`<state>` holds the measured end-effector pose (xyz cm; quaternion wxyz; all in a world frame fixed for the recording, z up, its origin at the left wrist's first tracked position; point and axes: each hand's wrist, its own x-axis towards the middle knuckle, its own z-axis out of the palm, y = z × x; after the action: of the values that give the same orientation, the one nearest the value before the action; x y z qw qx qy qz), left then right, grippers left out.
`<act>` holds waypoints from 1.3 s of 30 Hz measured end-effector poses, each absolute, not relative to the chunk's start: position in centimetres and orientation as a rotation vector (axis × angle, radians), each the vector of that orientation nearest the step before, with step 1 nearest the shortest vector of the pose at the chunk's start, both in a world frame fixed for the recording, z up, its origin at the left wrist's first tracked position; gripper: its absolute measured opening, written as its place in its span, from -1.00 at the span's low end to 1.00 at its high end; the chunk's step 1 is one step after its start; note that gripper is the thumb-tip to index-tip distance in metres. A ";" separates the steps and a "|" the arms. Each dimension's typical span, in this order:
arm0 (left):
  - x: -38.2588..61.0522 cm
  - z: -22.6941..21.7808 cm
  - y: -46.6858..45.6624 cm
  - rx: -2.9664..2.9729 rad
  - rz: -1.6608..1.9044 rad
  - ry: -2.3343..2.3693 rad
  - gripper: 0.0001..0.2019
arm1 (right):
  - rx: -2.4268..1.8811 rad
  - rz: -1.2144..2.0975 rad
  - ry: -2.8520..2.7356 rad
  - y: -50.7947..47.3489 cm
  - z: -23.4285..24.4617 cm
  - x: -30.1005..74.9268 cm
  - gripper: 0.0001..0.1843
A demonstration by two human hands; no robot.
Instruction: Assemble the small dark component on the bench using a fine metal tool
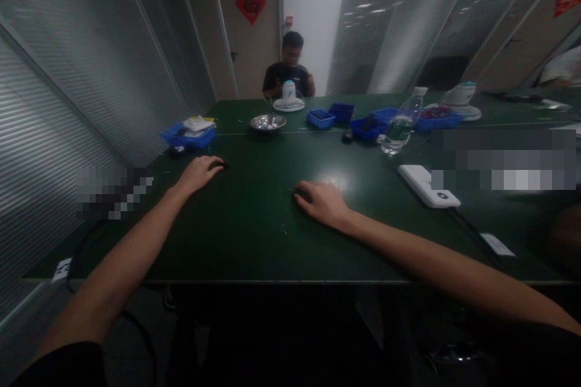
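Observation:
My left hand (198,173) rests low over the green table, left of centre, with its fingers closed on a small dark object (221,164) whose kind I cannot make out. Nearer the middle, my right hand (325,202) is curled around another dark object (302,194). A thin, pale tip seems to stick out of it to the left. The two hands are well apart. Beyond them sits a shiny metal bowl (267,124) with small light-coloured things inside. Dim light and blur hide the details of both held objects.
The green table (218,248) carries blue trays (321,119) at the back and a blue basket (188,136) at left. To the right are a water bottle (399,130) and a white power bank (428,186) with a cable. Across sits a person (288,75) behind a small fan (288,95).

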<state>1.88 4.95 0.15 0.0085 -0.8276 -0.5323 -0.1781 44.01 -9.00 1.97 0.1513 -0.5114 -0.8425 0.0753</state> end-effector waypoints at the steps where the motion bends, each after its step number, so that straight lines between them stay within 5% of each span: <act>1: 0.6 0.0 5.3 -2.514 -0.547 -1.743 -0.65 | -1.460 0.216 -2.420 -9.0 2.0 44.0 -0.61; 20: -4.1 -0.8 7.4 -2.211 -0.633 -2.191 -0.75 | -1.459 0.209 -2.440 -8.9 1.9 44.0 -0.61; 39: -1.3 0.5 6.1 -2.389 -0.877 -1.975 -0.72 | -1.448 0.215 -2.430 -8.8 1.8 44.1 -0.62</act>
<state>-1.25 6.05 0.51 -0.0396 -0.7411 -0.6126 -0.2719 44.08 -8.80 1.78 0.1521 -0.5044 -0.8467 0.0749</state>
